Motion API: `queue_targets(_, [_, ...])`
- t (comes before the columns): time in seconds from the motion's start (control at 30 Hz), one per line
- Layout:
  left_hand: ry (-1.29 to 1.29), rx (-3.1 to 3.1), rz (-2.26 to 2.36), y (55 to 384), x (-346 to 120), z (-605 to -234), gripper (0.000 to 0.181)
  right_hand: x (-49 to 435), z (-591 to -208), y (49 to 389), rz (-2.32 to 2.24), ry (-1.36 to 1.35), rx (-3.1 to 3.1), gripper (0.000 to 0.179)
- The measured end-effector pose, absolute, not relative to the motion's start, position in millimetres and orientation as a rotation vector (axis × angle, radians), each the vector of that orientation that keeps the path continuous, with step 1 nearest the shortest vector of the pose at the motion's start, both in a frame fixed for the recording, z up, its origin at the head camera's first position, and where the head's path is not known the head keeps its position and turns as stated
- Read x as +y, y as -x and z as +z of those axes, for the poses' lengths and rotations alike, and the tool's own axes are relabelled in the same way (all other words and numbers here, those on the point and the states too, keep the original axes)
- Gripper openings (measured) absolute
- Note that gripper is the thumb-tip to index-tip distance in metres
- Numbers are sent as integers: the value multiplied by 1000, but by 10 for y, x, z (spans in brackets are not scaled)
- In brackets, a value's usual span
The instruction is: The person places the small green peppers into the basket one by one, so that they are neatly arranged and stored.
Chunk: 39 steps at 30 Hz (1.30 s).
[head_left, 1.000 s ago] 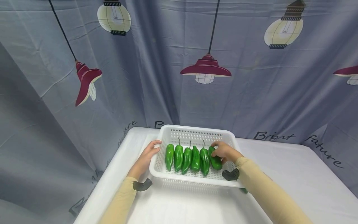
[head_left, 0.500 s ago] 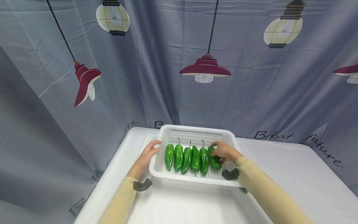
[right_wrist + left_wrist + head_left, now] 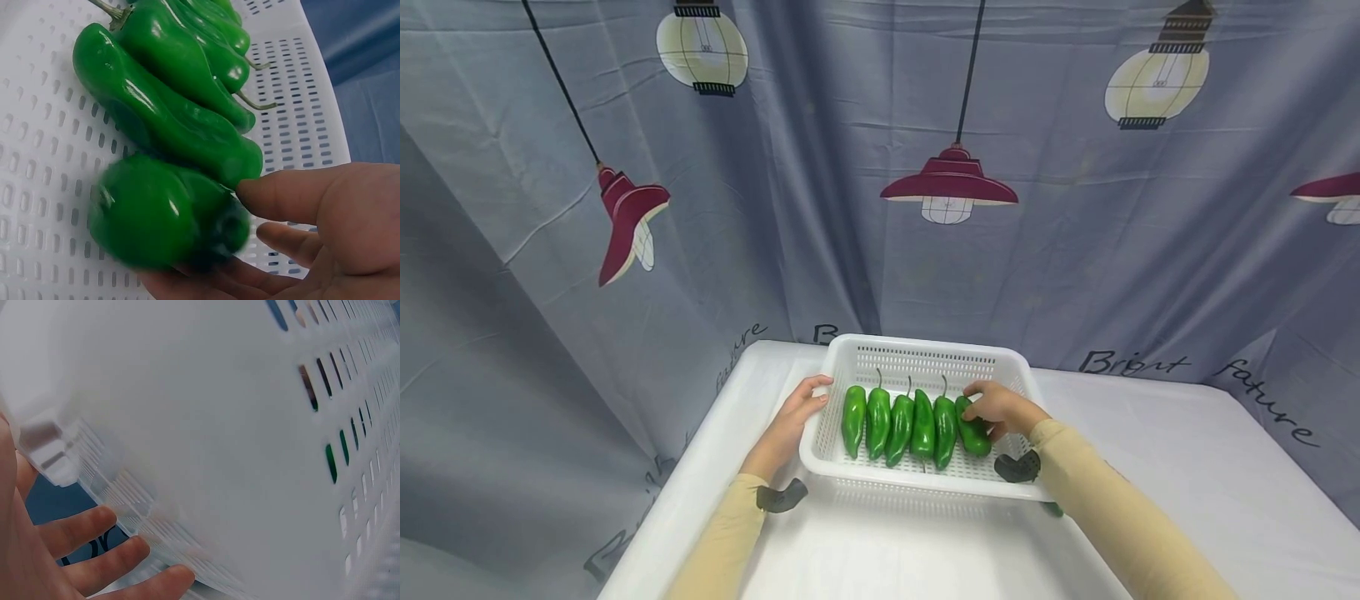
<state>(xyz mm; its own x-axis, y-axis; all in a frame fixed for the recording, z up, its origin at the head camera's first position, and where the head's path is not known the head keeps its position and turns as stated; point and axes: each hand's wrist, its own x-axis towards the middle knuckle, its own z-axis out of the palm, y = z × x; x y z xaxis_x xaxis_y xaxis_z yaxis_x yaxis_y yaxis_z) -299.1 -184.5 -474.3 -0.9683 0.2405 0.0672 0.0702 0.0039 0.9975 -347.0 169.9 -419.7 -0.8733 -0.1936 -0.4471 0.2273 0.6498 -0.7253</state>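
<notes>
A white perforated plastic basket [image 3: 925,342] holds several glossy green peppers lying side by side in a row. Inside its right part, my right hand [image 3: 997,406] holds the rightmost green pepper [image 3: 973,437], thumb on one side and fingers on the other. In the right wrist view this pepper [image 3: 150,209] lies close against its neighbour [image 3: 169,119], which my thumb tip overlaps. My left hand [image 3: 792,419] rests at the basket's left end. The left wrist view has its extended fingers [image 3: 115,562] along the outer wall [image 3: 206,437].
The basket stands on a white-covered table [image 3: 1157,467], near the back edge. A small green piece [image 3: 1055,508] shows beside the basket's front right corner, partly hidden by the right sleeve. A grey-blue curtain [image 3: 850,208] with printed lamps hangs behind.
The right hand has shifted the rightmost pepper slightly left, and the pepper beside it has moved left too, closer to the row. The left hand stays in place.
</notes>
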Motion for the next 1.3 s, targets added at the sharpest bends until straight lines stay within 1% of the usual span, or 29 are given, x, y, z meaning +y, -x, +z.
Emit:
queue_targets(0.27, [-332, 2132, 2118, 2992, -1841, -4742, 39, 1705, -4201, 3473, -1155, -20, 2342, 61])
queue_targets(0.43, [-318, 2113, 2107, 2983, -1822, -4731, 40, 1769, -4179, 3460, -1168, -17, 2345, 65])
queue_targets(0.57, [-322, 2100, 2105, 2973, -1817, -4722, 41, 1871, -4065, 3465, -1191, -14, 2354, 66])
queue_targets(0.73, [-299, 2103, 2107, 2968, -1835, -4718, 41, 2007, -3790, 3478, -1249, 23, 2343, 67])
queue_targets(0.9, [-290, 2105, 2105, 2984, -1850, -4735, 41, 2252, -3485, 3445, -1270, 52, 2374, 71])
queue_targets(1.0, [-287, 2105, 2111, 2987, -1853, -4738, 41, 2475, -3422, 3414, -1264, 43, 2401, 72])
queue_targets(1.1, [-303, 2106, 2110, 2986, -1854, -4735, 42, 2721, -3459, 3364, -1252, 7, 2419, 72])
queue_targets(1.3, [-304, 2116, 2101, 2993, -1847, -4740, 41, 3130, -3688, 3213, -1260, -81, 2401, 73])
